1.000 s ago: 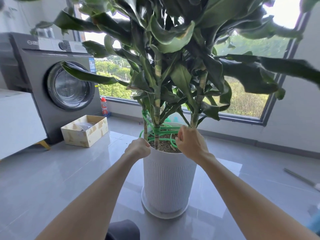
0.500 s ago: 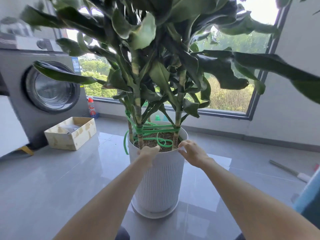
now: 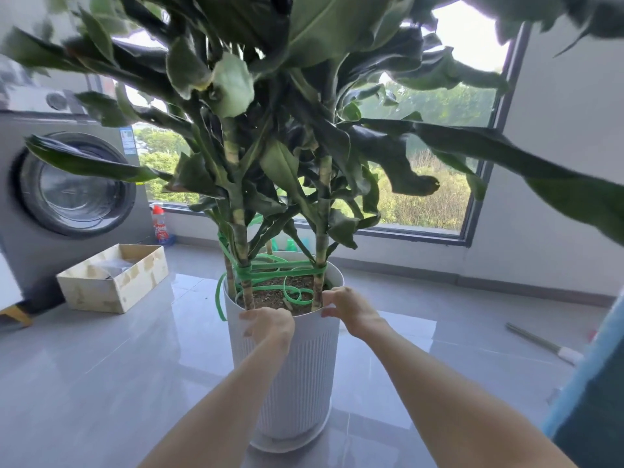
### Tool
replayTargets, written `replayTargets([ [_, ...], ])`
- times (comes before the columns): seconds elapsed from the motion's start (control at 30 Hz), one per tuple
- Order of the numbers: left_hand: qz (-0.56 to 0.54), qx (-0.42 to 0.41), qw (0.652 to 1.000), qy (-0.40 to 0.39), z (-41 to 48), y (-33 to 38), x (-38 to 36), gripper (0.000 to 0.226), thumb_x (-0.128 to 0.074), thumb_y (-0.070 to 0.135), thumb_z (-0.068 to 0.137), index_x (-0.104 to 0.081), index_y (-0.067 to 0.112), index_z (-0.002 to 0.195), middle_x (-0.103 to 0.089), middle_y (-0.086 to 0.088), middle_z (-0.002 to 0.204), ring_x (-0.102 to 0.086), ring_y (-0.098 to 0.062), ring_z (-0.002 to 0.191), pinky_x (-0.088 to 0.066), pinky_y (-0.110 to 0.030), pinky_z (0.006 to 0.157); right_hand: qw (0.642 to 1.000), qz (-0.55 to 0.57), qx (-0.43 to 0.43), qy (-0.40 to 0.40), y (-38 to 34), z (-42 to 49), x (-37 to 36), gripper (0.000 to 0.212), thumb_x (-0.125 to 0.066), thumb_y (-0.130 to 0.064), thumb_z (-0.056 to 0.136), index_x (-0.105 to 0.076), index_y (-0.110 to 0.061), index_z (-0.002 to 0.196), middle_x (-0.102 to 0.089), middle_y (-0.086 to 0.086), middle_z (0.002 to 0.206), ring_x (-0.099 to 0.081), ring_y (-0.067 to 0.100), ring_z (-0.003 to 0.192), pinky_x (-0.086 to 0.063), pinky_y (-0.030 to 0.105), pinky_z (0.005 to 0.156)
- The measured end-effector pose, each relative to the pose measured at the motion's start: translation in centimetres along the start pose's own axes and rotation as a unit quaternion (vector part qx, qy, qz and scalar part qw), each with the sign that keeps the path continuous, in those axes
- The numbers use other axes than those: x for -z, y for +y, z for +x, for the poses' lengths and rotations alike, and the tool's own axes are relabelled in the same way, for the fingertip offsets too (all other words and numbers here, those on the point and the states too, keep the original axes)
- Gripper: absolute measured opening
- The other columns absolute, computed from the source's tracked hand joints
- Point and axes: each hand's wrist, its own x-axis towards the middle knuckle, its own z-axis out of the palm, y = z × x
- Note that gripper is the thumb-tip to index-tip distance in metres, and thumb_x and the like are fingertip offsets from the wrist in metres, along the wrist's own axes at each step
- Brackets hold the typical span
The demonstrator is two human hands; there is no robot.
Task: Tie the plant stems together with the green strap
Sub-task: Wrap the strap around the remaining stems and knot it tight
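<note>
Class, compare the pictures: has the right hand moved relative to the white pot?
Yes. The right hand dropped from the strapped stem to the rim of the white pot.

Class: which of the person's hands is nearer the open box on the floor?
Left. The left hand sits at the white pot front rim, right of the box; the right hand holds the rim farther right still.

Glossy grey tiled floor (image 3: 101, 383) reflecting daylight; plain white wall (image 3: 560, 197) at right; wide dark-framed window (image 3: 435, 201) at rear, bright, green trees and scrub beyond. Grey front-loading washing machine (image 3: 67, 184) at left, pale open-topped wooden box (image 3: 114, 292) on the floor before it, red-capped bottle (image 3: 158, 226) below the window. Slim rod with white end (image 3: 540, 342) lying on the floor at right.
</note>
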Motion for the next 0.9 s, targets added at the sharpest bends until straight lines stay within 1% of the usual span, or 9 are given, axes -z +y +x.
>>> replayTargets([
  [0.13,0.029,-0.023,0.999,-0.001,0.6,-0.2,0.3,0.069,-0.037,0.015,0.098,0.01,-0.003,0.146,-0.016,-0.027,0.151,-0.037,-0.04,0.13,-0.033,-0.041,0.103,1.0,-0.019,-0.003,0.013,-0.8,-0.2,-0.3,0.017,-0.061,-0.019,0.09,-0.063,-0.006,0.1,-0.064,0.011,0.107,-0.059,0.027,0.098,-0.035,0.03,0.071],
  [0.2,0.036,-0.031,0.999,0.008,1.1,-0.4,0.6,0.067,-0.041,0.016,0.096,-0.001,-0.006,0.145,-0.027,-0.029,0.146,-0.042,-0.042,0.125,-0.037,-0.043,0.102,0.999,-0.024,-0.006,0.022,-1.0,-0.3,-0.7,0.015,-0.059,-0.018,0.091,-0.063,-0.008,0.101,-0.063,0.01,0.108,-0.059,0.026,0.098,-0.036,0.029,0.071],
  [0.3,0.046,-0.051,0.997,0.018,1.6,-0.5,1.3,0.057,-0.046,0.016,0.094,-0.022,-0.009,0.138,-0.045,-0.026,0.131,-0.052,-0.038,0.113,-0.044,-0.039,0.088,0.999,-0.021,-0.011,0.034,-1.4,-0.4,-1.0,0.014,-0.059,-0.018,0.092,-0.062,-0.008,0.101,-0.062,0.009,0.109,-0.058,0.026,0.098,-0.035,0.028,0.069],
  [0.37,0.048,-0.064,0.997,0.018,1.9,-0.5,1.7,0.051,-0.047,0.016,0.093,-0.027,-0.01,0.133,-0.051,-0.024,0.123,-0.055,-0.037,0.108,-0.045,-0.038,0.084,0.999,-0.027,-0.01,0.037,-1.8,-0.3,-1.1,0.017,-0.057,-0.019,0.093,-0.061,-0.007,0.104,-0.062,0.009,0.11,-0.056,0.025,0.102,-0.031,0.025,0.068],
  [0.5,0.058,-0.071,0.996,0.007,3.1,-0.9,2.3,0.054,-0.047,0.018,0.094,-0.026,-0.009,0.135,-0.052,-0.023,0.125,-0.053,-0.037,0.113,-0.044,-0.039,0.092,0.998,-0.045,-0.005,0.042,-2.7,-0.3,-1.5,0.021,-0.056,-0.022,0.093,-0.063,-0.009,0.108,-0.061,0.007,0.113,-0.048,0.023,0.112,-0.034,0.028,0.071],
  [0.63,0.053,-0.087,0.995,-0.007,4.2,-1.2,3.6,0.051,-0.047,0.015,0.092,-0.03,-0.009,0.134,-0.054,-0.022,0.123,-0.055,-0.035,0.11,-0.045,-0.035,0.086,0.998,-0.047,-0.02,0.035,-4.0,-0.3,-1.9,0.017,-0.057,-0.021,0.093,-0.064,-0.013,0.106,-0.061,0.006,0.113,-0.048,0.021,0.113,-0.035,0.027,0.073],
  [0.7,0.034,-0.084,0.996,-0.012,5.1,-1.2,4.1,0.052,-0.049,0.013,0.089,-0.033,-0.007,0.134,-0.056,-0.021,0.121,-0.056,-0.035,0.109,-0.048,-0.034,0.088,0.998,-0.044,-0.033,0.032,-4.9,-0.3,-2.0,0.015,-0.058,-0.017,0.091,-0.065,-0.012,0.103,-0.061,0.006,0.112,-0.051,0.021,0.111,-0.036,0.027,0.074],
  [0.83,0.047,-0.067,0.996,-0.043,7.6,-1.5,4.8,0.045,-0.048,0.01,0.084,-0.045,-0.006,0.126,-0.058,-0.023,0.119,-0.059,-0.04,0.106,-0.05,-0.046,0.092,0.996,-0.047,-0.068,0.022,-6.8,-0.4,-2.3,0.015,-0.057,-0.011,0.087,-0.068,-0.011,0.096,-0.062,0.009,0.11,-0.058,0.025,0.104,-0.036,0.027,0.07],
  [0.9,0.058,-0.076,0.994,-0.047,7.9,-1.6,5.2,0.041,-0.046,0.007,0.086,-0.047,-0.008,0.124,-0.056,-0.026,0.122,-0.059,-0.04,0.107,-0.05,-0.047,0.092,0.997,-0.049,-0.066,0.008,-7.4,-0.5,-2.3,0.014,-0.055,-0.008,0.086,-0.066,-0.015,0.088,-0.062,0.009,0.11,-0.058,0.025,0.1,-0.034,0.027,0.069],
])
